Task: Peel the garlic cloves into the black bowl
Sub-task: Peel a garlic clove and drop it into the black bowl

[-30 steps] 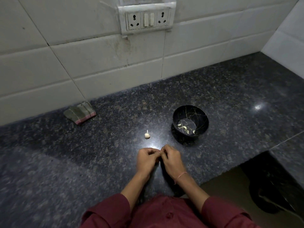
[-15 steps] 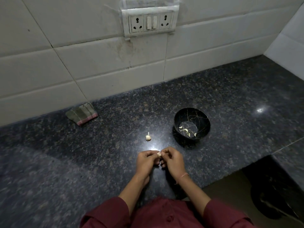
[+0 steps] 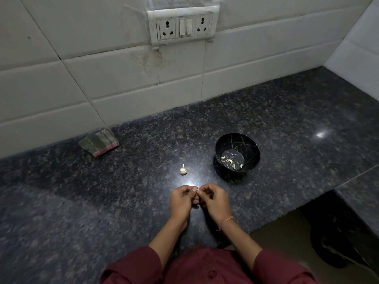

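At the near edge of the counter (image 3: pixel 287 119), just in front of my body, both hands meet fingertip to fingertip. The left hand (image 3: pixel 181 199) and the right hand (image 3: pixel 215 200) each have their fingers curled in, pinching a garlic clove (image 3: pixel 196 190) between them. I can see only a pale sliver of it where the thumbs meet, so I cannot tell its long axis or how much skin is on it.

The relation that matters is clove to black bowl (image 3: pixel 252 148). The bowl stands forward and to the right of the hands, near but apart from them, and the right hand is the closer of the two. I judge the drop will fall to that hand, a short reach up and right. Several peeled cloves (image 3: pixel 229 160) already lie on the bowl's floor, so I take the task to be well under way.

The rest of the garlic bulb (image 3: pixel 183 170) sits on the counter straight ahead of the left hand and left of the bowl, with its stem pointing up. It lies off the line from the hands to the bowl, so nothing blocks that path. A folded cloth (image 3: pixel 99 142) rests far off to the left against the tiled wall, and a socket plate (image 3: pixel 182 26) is mounted on the wall above.
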